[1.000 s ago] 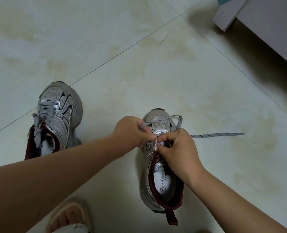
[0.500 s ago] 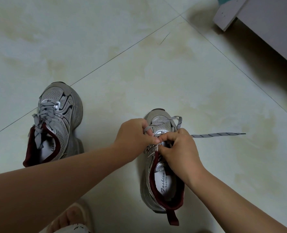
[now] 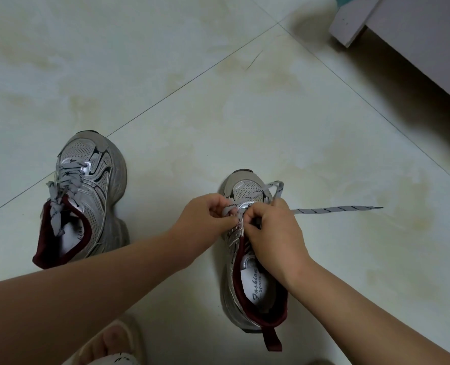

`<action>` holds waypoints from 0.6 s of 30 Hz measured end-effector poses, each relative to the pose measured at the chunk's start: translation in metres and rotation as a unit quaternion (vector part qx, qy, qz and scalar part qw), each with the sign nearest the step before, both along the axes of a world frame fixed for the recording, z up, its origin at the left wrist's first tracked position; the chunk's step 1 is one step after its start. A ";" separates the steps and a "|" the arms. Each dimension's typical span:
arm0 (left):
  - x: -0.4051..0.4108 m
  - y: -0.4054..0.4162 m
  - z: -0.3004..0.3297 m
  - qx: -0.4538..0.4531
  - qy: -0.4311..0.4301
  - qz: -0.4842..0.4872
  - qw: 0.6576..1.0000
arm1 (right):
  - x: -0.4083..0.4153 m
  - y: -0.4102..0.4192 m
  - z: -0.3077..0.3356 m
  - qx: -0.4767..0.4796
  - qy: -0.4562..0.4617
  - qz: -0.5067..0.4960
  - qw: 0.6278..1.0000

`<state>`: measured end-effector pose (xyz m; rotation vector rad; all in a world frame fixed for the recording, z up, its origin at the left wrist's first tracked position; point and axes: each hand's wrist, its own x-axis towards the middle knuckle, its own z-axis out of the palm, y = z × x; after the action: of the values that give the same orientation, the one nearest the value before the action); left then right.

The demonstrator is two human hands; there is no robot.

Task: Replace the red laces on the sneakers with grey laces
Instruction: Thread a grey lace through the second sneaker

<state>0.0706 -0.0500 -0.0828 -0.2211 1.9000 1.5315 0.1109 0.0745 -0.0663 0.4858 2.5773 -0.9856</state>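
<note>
Two silver sneakers with dark red lining stand on the floor. The left sneaker (image 3: 86, 196) is laced with a grey lace, its ends hanging into the opening. The right sneaker (image 3: 247, 259) has a grey lace (image 3: 337, 208) through its front eyelets, one end trailing right across the tile. My left hand (image 3: 205, 217) pinches the lace at the sneaker's left eyelets. My right hand (image 3: 273, 233) pinches it at the tongue, covering the middle eyelets. No red lace is in view.
A white furniture edge (image 3: 350, 25) and a grey cabinet side (image 3: 429, 48) stand at the top right. My foot in a pale slipper (image 3: 108, 346) sits at the bottom edge. Pale floor tiles surround the shoes.
My left hand has shifted slightly up and now shows the lace between its fingers. The view has drifted a little. The trailing lace end stays put.
</note>
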 end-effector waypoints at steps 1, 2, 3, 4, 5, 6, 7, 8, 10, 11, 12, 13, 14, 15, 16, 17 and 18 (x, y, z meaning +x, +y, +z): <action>-0.002 0.002 0.001 0.008 -0.009 0.014 1.000 | 0.000 -0.001 0.001 0.002 -0.003 0.008 1.000; -0.004 0.004 0.003 0.021 -0.023 0.027 0.999 | -0.001 -0.001 0.002 -0.003 -0.005 0.010 1.000; -0.008 0.005 0.005 0.043 -0.039 0.040 0.997 | -0.001 0.000 0.003 -0.016 -0.004 0.004 1.000; -0.012 0.005 0.008 0.070 -0.055 0.053 0.995 | 0.000 0.002 0.004 -0.033 0.000 -0.008 0.999; -0.016 0.004 0.010 0.094 -0.068 0.063 0.991 | 0.000 0.004 0.005 -0.051 0.008 -0.022 0.998; -0.019 0.003 0.013 0.112 -0.073 0.066 0.989 | 0.000 0.007 0.007 -0.066 0.020 -0.036 0.997; -0.022 0.000 0.015 0.123 -0.070 0.064 0.988 | 0.001 0.009 0.008 -0.080 0.034 -0.046 0.995; -0.024 -0.002 0.016 0.129 -0.059 0.053 0.988 | 0.002 0.011 0.010 -0.092 0.044 -0.051 0.993; -0.025 -0.005 0.021 0.113 -0.009 -0.004 0.994 | 0.005 0.012 0.014 -0.107 0.054 -0.039 0.992; -0.025 -0.006 0.022 0.086 0.025 -0.044 0.995 | 0.006 0.012 0.016 -0.108 0.058 -0.026 0.992; -0.023 -0.006 0.023 0.046 0.062 -0.085 0.993 | 0.007 0.011 0.018 -0.108 0.060 -0.015 0.992; -0.021 -0.006 0.023 0.001 0.096 -0.122 0.988 | 0.007 0.012 0.020 -0.109 0.061 -0.009 0.992; -0.018 -0.005 0.024 -0.039 0.125 -0.150 0.980 | 0.006 0.014 0.023 -0.114 0.064 -0.011 0.991; -0.015 -0.003 0.023 -0.064 0.143 -0.159 0.975 | 0.006 0.017 0.026 -0.122 0.068 -0.023 0.990; -0.013 -0.002 0.023 -0.075 0.156 -0.154 0.973 | 0.005 0.021 0.031 -0.138 0.078 -0.042 0.986; -0.011 -0.002 0.022 -0.080 0.166 -0.146 0.972 | 0.005 0.024 0.040 -0.175 0.093 -0.067 0.978; -0.009 -0.002 0.021 -0.085 0.174 -0.140 0.971 | 0.004 0.028 0.051 -0.230 0.109 -0.097 0.962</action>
<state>0.0611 -0.0516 -0.0614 0.2511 2.2260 1.2793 0.1148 0.1030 -0.0151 0.5281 2.3912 -1.7381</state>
